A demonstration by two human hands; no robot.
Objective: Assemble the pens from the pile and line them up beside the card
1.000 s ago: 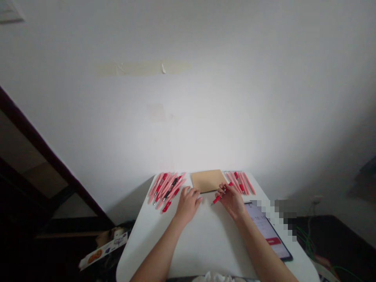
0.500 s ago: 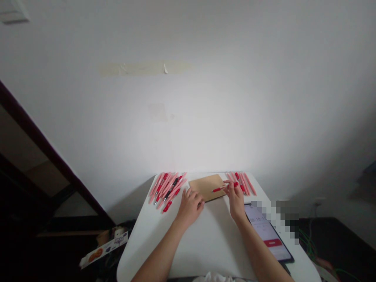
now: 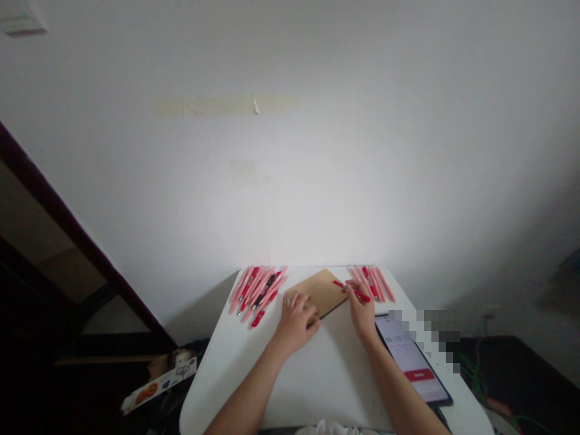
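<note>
A brown-covered notebook lies tilted on the white table, between my hands. My left hand rests on its near left corner with the fingers spread. In my right hand is a red pen, gripped between thumb and fingers, its tip pointing up and left over the notebook's right part. Whether the tip touches the cover I cannot tell. Left of the notebook is a heap of pink, red and black pens. A smaller row of pink and red pens lies just beyond my right hand.
A phone showing a timer lies beside my right forearm at the table's right side. The white wall rises behind the table. Cables hang at the right, and a printed box sits low on the left.
The notebook has turned and shifted slightly to the left. My left hand has spread over its corner. The pen in my right hand has swung so its tip points up and left.
</note>
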